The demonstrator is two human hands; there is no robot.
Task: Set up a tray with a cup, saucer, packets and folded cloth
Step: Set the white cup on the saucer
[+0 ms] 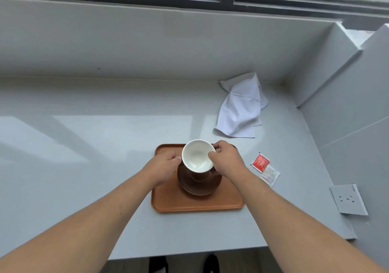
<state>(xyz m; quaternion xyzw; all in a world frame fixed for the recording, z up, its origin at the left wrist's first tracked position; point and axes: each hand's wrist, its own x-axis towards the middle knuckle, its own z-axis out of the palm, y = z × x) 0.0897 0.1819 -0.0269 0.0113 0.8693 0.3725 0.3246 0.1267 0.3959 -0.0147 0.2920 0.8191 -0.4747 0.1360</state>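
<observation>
The round ceramic cup with a glossy white interior and brown exterior (197,156) is positioned over the round, glossy brown saucer (200,185). The cup mouth is tilted toward the camera. Whether the cup base contacts the saucer cannot be determined.

The left hand (164,167) grasps the left side of the cup rim, fingers curled against the outer wall. The right hand (226,159) grasps the right side of the rim: the thumb lies on the rim edge and the fingers wrap around the far side.

The saucer sits in the centre of the rectangular orange-brown tray with rounded corners and a raised lip (189,203). The tray has a matte finish and lies flat on the smooth, reflective pale grey counter (84,146).

The thin white cloth (240,108) lies unfolded and creased on the counter, behind and to the right of the tray, its far end against the back wall.

Two flat square packets lie just right of the tray, off it: a red packet (260,162) and a white printed packet (270,175), touching at their edges.

A grey socket plate (347,199) is mounted at the right.
</observation>
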